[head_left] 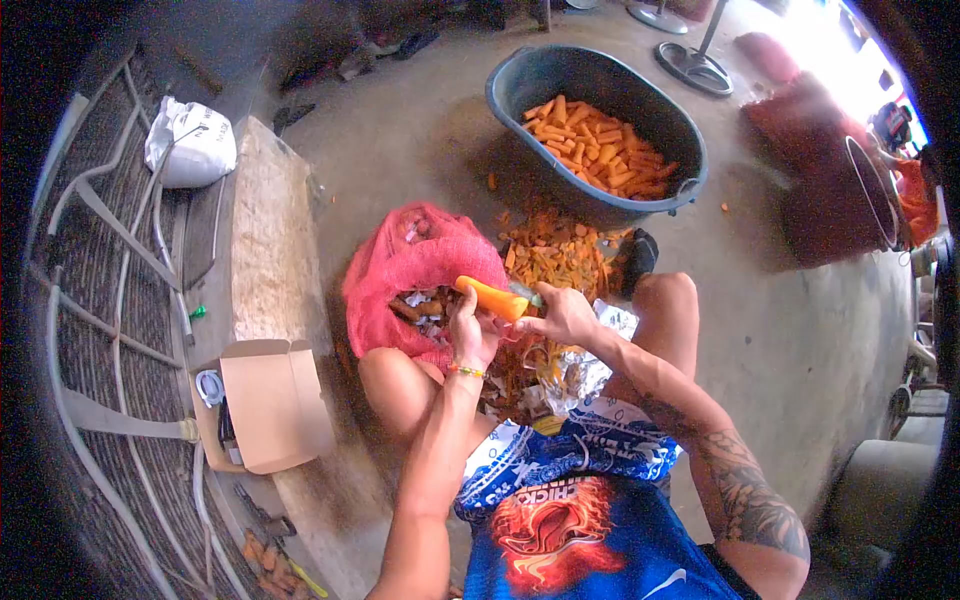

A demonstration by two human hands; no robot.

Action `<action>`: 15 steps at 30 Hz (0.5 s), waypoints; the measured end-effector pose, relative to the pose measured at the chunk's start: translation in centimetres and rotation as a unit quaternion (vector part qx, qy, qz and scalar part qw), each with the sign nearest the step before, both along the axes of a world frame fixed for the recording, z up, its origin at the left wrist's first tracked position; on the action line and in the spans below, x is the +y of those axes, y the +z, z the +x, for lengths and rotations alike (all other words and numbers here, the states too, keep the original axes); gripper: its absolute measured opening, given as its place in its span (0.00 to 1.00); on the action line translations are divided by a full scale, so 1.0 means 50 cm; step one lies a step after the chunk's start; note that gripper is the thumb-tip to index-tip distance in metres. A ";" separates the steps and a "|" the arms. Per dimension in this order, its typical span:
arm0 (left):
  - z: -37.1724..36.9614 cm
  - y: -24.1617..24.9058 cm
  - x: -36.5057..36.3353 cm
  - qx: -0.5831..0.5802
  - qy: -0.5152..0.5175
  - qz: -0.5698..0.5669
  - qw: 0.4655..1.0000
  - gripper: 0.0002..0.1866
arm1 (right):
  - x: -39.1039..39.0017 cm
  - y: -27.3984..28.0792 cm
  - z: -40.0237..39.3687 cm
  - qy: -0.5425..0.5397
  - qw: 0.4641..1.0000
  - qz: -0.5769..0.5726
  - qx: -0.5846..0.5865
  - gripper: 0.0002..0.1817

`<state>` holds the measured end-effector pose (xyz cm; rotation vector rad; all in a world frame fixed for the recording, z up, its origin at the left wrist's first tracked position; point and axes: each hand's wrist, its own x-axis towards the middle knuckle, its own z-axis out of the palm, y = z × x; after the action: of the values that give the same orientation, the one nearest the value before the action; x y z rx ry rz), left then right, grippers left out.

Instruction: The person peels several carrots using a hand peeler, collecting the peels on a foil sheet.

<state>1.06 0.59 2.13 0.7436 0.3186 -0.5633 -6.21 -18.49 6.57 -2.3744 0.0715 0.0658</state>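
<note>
My left hand [474, 335] is closed around the lower side of an orange peeled carrot [492, 298], held slanting above my lap. My right hand [563, 317] is closed at the carrot's right end, gripping a knife [524, 293] whose greyish blade shows beside the carrot; its handle is hidden in the fingers. Just left of my hands, an open red mesh sack [400, 250] holds unpeeled carrots [410, 308] and scraps of paper. Beneath and beyond the hands, orange peelings and trimmings [560, 250] lie heaped on the floor.
A large dark tub [600, 82] full of peeled carrots [600, 145] stands ahead. Crumpled newspaper [575, 380] lies between my legs. On the left are an open cardboard box [275, 410], a white sack [190, 145] and a metal frame [115, 345]. A dark red barrel [835, 205] is at right.
</note>
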 end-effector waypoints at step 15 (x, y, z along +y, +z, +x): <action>0.006 -0.023 -0.001 -0.030 0.045 -0.011 0.998 0.15 | 0.009 0.019 0.005 0.005 0.995 -0.091 0.045 0.37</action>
<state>1.36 0.55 0.99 0.7202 0.2893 -0.4578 -5.98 -18.06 7.53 -2.5529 0.1118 0.1783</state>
